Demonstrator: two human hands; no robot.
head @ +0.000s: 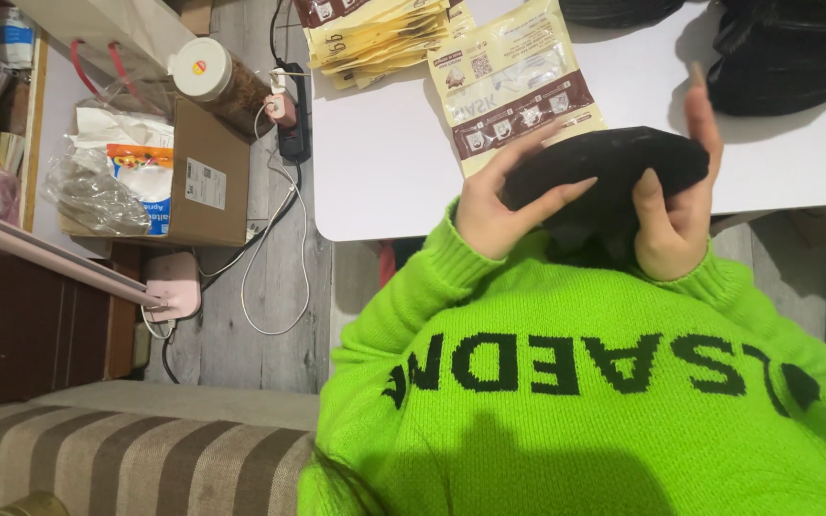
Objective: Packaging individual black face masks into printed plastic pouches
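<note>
Both hands hold a flat black fabric piece (pixel 614 167) over the near edge of the white desk (pixel 384 162).

The black fabric piece lies with its long axis running left to right, nearly level. The left hand (pixel 504 205) rises from a green knitted sleeve (pixel 413 287), fingers half-curled over the piece's left end. The right hand (pixel 676 215) clasps the right end, forefinger straight up. A beige-and-brown printed packet (pixel 513 81) lies just beyond.

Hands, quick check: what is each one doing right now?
Left hand: closed on the left end of the black cloth item.
Right hand: closed on its right end, fingers straight up.
</note>
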